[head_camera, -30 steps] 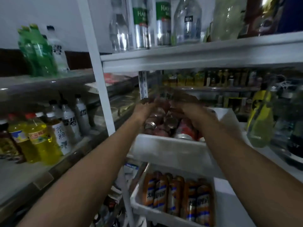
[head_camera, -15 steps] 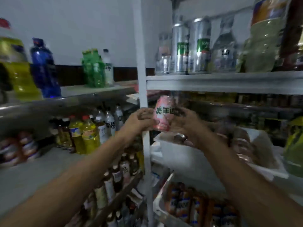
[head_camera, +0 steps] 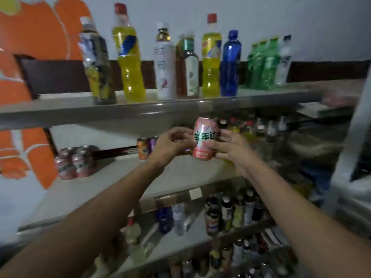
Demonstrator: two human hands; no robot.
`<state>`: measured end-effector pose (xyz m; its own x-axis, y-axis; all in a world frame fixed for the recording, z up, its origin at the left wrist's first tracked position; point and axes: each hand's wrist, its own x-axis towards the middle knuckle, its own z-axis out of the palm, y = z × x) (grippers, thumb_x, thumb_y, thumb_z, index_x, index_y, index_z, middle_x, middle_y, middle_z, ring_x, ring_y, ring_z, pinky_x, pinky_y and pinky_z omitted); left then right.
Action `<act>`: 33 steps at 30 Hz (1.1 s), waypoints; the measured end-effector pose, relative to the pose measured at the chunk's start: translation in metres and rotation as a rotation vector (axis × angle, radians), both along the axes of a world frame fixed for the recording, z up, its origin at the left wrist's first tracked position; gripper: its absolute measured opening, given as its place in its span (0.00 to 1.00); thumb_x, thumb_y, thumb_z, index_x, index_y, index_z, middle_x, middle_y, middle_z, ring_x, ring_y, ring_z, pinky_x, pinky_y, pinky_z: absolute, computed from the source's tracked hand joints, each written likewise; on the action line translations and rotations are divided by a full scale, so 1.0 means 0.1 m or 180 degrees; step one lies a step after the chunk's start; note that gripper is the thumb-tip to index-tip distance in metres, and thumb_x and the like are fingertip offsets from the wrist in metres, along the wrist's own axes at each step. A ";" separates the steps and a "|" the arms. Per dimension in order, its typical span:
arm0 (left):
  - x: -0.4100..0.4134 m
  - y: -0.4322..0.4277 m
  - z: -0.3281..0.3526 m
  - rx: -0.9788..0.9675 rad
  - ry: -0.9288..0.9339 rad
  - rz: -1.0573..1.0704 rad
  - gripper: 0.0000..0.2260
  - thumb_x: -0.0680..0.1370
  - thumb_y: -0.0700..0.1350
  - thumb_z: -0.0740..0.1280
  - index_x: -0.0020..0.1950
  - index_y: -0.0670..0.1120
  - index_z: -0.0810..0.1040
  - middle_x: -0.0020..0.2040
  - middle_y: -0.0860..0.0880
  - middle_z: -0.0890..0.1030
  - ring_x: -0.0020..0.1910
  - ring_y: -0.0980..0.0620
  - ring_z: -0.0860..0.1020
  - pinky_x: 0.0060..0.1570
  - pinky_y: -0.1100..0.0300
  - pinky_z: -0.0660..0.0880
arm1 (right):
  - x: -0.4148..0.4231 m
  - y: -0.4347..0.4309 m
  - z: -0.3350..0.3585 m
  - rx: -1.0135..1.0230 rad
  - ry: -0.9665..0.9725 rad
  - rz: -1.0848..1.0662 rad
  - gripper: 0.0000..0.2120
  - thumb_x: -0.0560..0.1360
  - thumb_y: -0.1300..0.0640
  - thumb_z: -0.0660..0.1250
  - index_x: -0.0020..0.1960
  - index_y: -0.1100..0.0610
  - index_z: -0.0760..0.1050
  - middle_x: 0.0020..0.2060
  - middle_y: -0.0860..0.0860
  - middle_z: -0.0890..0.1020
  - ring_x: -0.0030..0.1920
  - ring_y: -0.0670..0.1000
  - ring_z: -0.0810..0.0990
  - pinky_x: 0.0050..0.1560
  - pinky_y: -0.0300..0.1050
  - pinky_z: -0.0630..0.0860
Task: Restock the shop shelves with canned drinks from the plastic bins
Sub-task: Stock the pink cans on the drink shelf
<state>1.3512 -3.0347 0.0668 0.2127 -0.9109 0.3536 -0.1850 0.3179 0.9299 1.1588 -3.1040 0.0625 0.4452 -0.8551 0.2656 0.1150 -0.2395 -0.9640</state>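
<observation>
A pink drink can point(head_camera: 204, 137) with green lettering is held upright in the air between both hands, above the middle shelf point(head_camera: 112, 185). My left hand point(head_camera: 170, 143) grips its left side with curled fingers. My right hand point(head_camera: 230, 147) holds its right side, fingers wrapped behind it. On that shelf, a cluster of pink cans point(head_camera: 74, 162) stands at the far left, and an orange can point(head_camera: 143, 148) with a purple can point(head_camera: 153, 143) stands at the back. No plastic bin shows clearly.
The top shelf point(head_camera: 140, 111) carries a row of tall bottles, yellow, white, brown, blue and green. Lower shelves hold several small bottles point(head_camera: 228, 213). A white rack post point(head_camera: 349, 157) stands at the right edge. An orange-painted wall point(head_camera: 30, 37) is at the left.
The view has swung left from the white rack with the bins to the grey shelves. Both hands have carried the pink can along, now over the middle shelf.
</observation>
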 end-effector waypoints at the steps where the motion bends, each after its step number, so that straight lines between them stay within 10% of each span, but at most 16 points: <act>1: 0.23 0.11 -0.04 0.0042 0.0043 0.0141 0.16 0.73 0.34 0.76 0.59 0.39 0.81 0.52 0.41 0.84 0.45 0.50 0.84 0.42 0.60 0.81 | 0.26 0.01 -0.05 0.0011 0.0024 0.0145 0.27 0.70 0.59 0.78 0.67 0.55 0.75 0.57 0.48 0.84 0.54 0.46 0.84 0.46 0.41 0.80; 8: 1.65 0.84 -0.36 0.0164 0.0257 0.0889 0.14 0.72 0.35 0.77 0.57 0.42 0.81 0.52 0.44 0.85 0.51 0.46 0.85 0.50 0.50 0.84 | 1.93 0.28 -0.35 0.0122 0.0231 0.0852 0.23 0.69 0.60 0.78 0.63 0.55 0.78 0.56 0.53 0.85 0.56 0.53 0.85 0.60 0.53 0.80; 13: 2.45 1.30 -0.59 0.0252 0.0447 0.1279 0.14 0.73 0.31 0.74 0.58 0.37 0.80 0.48 0.44 0.84 0.46 0.49 0.84 0.49 0.51 0.84 | 2.94 0.59 -0.56 0.0336 0.0365 0.1213 0.56 0.56 0.47 0.85 0.78 0.57 0.64 0.71 0.57 0.74 0.66 0.55 0.77 0.65 0.54 0.76; 20: 3.39 1.76 -0.98 0.0262 0.0390 0.1744 0.14 0.66 0.39 0.79 0.49 0.45 0.82 0.50 0.43 0.84 0.46 0.44 0.84 0.49 0.51 0.82 | 4.10 0.94 -1.01 0.0306 0.0557 0.1297 0.36 0.64 0.54 0.83 0.68 0.58 0.74 0.61 0.55 0.83 0.61 0.55 0.82 0.52 0.43 0.78; 27: 4.10 1.80 -1.52 0.0499 0.0091 0.2091 0.13 0.69 0.37 0.77 0.52 0.42 0.82 0.52 0.44 0.85 0.50 0.45 0.84 0.46 0.51 0.82 | 4.82 1.15 -1.56 0.0214 0.0743 0.0910 0.17 0.64 0.55 0.82 0.48 0.49 0.80 0.46 0.47 0.85 0.52 0.55 0.85 0.60 0.62 0.79; 33: 4.48 1.56 -1.69 0.0391 0.0104 0.2224 0.13 0.70 0.37 0.75 0.54 0.42 0.82 0.52 0.46 0.85 0.52 0.50 0.83 0.49 0.53 0.81 | 5.26 1.06 -1.65 0.0131 0.0739 0.0575 0.37 0.60 0.50 0.82 0.68 0.53 0.76 0.49 0.46 0.84 0.54 0.50 0.83 0.61 0.58 0.79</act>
<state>1.7990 -2.8788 -0.1027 0.7705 -0.5902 0.2406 -0.2787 0.0274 0.9600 1.6851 -2.9978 -0.1020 0.6359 -0.7645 0.1056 -0.0725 -0.1954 -0.9780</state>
